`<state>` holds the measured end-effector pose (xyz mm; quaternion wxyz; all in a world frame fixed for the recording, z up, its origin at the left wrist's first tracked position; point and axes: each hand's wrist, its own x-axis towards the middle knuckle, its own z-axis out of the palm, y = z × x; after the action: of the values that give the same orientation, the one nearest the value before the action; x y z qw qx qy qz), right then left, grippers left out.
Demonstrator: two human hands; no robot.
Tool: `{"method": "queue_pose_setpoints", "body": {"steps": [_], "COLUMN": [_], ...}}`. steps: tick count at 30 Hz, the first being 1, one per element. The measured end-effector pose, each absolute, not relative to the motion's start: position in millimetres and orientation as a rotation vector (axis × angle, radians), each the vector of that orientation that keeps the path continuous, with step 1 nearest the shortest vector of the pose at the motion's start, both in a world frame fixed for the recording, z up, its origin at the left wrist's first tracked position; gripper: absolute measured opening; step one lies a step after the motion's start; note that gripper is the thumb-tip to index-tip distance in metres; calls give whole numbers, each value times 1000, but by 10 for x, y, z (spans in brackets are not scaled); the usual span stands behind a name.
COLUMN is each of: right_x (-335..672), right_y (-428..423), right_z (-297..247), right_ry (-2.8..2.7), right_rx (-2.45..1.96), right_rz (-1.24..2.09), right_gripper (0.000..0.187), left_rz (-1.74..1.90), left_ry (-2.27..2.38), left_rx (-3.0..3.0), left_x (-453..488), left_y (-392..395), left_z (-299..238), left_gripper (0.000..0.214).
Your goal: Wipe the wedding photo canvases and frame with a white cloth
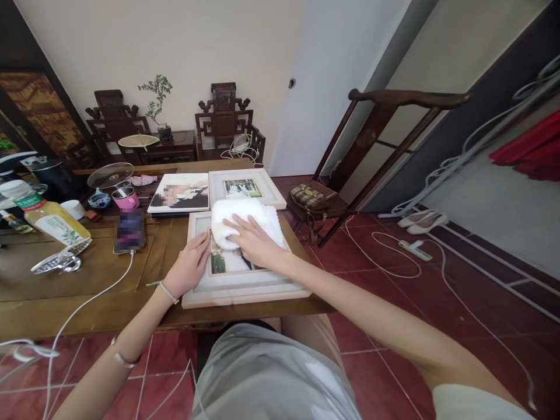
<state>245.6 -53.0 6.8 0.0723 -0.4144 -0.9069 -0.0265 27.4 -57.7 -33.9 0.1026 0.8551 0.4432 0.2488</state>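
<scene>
A light-wood picture frame (245,298) lies flat near the table's front edge, a photo behind its front. My left hand (192,262) rests over its left border, fingers together and gripping that side. Bunched on the upper part of the photo is a thick white towel (266,219). My right hand (251,239) presses down on the towel and holds it, fingers somewhat apart. The towel hides much of the photo. Behind it lies a second white frame (275,195) with a small photo, and beside that a large photo print or album (181,192).
Left on the table (149,291) are a phone (130,230) with a charging cable, a pink cup (125,198), a bottle of yellow liquid (56,224) and a clear hair claw (61,259). A wooden chair (376,116) holding a checked bag (308,195) stands at right. Cables cross the red-tiled floor.
</scene>
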Motion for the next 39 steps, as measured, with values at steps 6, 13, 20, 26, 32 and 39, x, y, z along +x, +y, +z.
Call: {"method": "queue_pose_setpoints", "body": {"steps": [6, 13, 20, 26, 32, 39], "right_x": [2354, 2522, 2538, 2363, 2175, 2064], "right_y": [-533, -1380, -1551, -831, -384, -523], "right_z": [96, 366, 425, 173, 111, 255], "right_ry": [-2827, -2994, -2957, -2858, -2855, -2974], "right_rx": [-1250, -1094, -1155, -1304, -1155, -1010], "right_rz": [-62, 210, 293, -3, -156, -30], "right_gripper": [55, 57, 57, 59, 51, 48], "left_rz": [755, 728, 736, 836, 998, 1083], "left_ry": [1309, 1338, 1324, 1284, 1239, 1147], "left_rx": [2536, 2527, 2495, 2422, 2307, 2286], "left_x": [271, 277, 281, 278, 271, 237], "left_y": [-568, -583, -585, -600, -653, -645], "left_z": [-321, -335, -321, -300, -236, -244], "left_gripper": [45, 45, 45, 48, 59, 67]}}
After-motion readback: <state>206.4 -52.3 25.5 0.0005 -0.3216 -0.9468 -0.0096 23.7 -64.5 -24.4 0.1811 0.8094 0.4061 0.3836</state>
